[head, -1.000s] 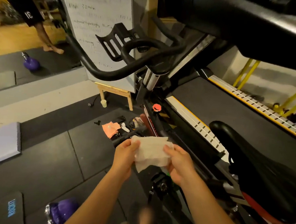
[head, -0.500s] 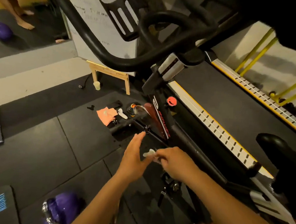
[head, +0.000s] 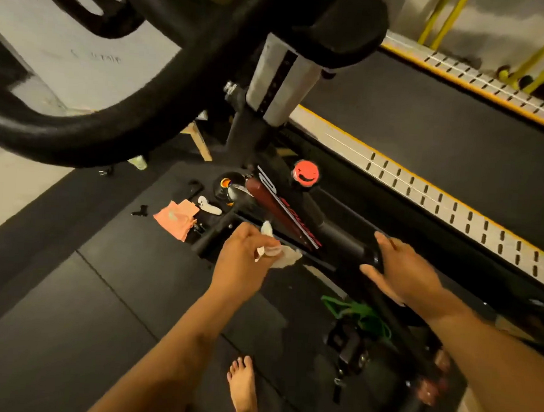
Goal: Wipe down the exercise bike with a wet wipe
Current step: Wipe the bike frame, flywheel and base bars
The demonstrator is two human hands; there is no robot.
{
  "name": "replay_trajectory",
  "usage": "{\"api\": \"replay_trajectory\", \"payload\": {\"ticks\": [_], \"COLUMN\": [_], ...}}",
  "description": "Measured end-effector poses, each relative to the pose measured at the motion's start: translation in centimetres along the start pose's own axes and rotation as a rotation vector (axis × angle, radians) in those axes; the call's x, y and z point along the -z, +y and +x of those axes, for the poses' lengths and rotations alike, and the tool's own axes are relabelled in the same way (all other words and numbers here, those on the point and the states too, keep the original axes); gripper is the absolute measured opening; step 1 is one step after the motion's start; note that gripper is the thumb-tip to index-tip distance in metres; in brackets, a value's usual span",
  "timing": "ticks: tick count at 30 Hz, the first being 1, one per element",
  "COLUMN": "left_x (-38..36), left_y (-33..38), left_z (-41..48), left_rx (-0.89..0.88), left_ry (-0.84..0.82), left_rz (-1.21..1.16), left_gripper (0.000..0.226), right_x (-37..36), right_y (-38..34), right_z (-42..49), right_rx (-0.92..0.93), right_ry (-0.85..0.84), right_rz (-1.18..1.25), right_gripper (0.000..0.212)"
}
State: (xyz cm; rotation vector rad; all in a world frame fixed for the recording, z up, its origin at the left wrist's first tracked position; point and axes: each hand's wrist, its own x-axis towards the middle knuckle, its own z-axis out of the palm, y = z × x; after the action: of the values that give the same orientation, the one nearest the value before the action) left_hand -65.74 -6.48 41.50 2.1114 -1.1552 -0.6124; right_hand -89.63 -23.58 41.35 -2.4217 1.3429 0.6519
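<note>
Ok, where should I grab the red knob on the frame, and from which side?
Pinch the red knob by its round rim, coming from above on the near side. Its flat face tilts up toward the camera and it stands proud of the frame tube; the silver post crowds the far side. The right hand grips that tube.

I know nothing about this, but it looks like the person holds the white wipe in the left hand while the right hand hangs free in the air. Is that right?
Not quite. The left hand does hold the white wipe, but the right hand is not free. The head view shows it gripping the bike's black frame tube.
</note>
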Motion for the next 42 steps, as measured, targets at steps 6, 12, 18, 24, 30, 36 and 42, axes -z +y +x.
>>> {"api": "replay_trajectory", "payload": {"ticks": [6, 12, 18, 24, 30, 36, 42], "left_x": [-4.7, -9.2, -11.2, -17.2, -20.5, -17.9, -24.5], "left_y": [-1.9, -5.2, -5.3, -5.9, -5.6, -4.1, -2.9], "left_z": [7.9, 14.0, 18.2, 17.3, 12.4, 15.7, 9.4], "left_rx": [-0.132, -0.149, -0.168, -0.341, -0.490, -0.116, -0.498], "left_ry": [0.237, 0.878, 1.254, 1.026, 0.778, 0.758, 0.791], "left_rz": [-0.146, -0.204, -0.830, -0.671, -0.403, -0.331, 0.052], "left_gripper": [0.032, 0.012, 0.031, 0.047, 0.057, 0.060, 0.045], "right_x": [-5.2, -6.2, -8.0, -9.3, -9.1, -9.1, -10.0], "right_y": [1.0, 1.5, 2.5, 2.8, 2.6, 2.4, 4.1], "right_z": [3.4, 4.4, 5.2, 6.0, 5.2, 5.5, 1.3], "right_rx": [0.068, 0.100, 0.216, 0.221, 0.207, 0.241, 0.295], "right_ry": [0.167, 0.231, 0.459, 0.635, 0.605, 0.668, 0.965], "right_rz": [-0.060, -0.004, 0.055, -0.026, 0.042, 0.002, 0.207], "right_gripper": [0.066, 0.065, 0.072, 0.077, 0.054, 0.044, 0.035]}}
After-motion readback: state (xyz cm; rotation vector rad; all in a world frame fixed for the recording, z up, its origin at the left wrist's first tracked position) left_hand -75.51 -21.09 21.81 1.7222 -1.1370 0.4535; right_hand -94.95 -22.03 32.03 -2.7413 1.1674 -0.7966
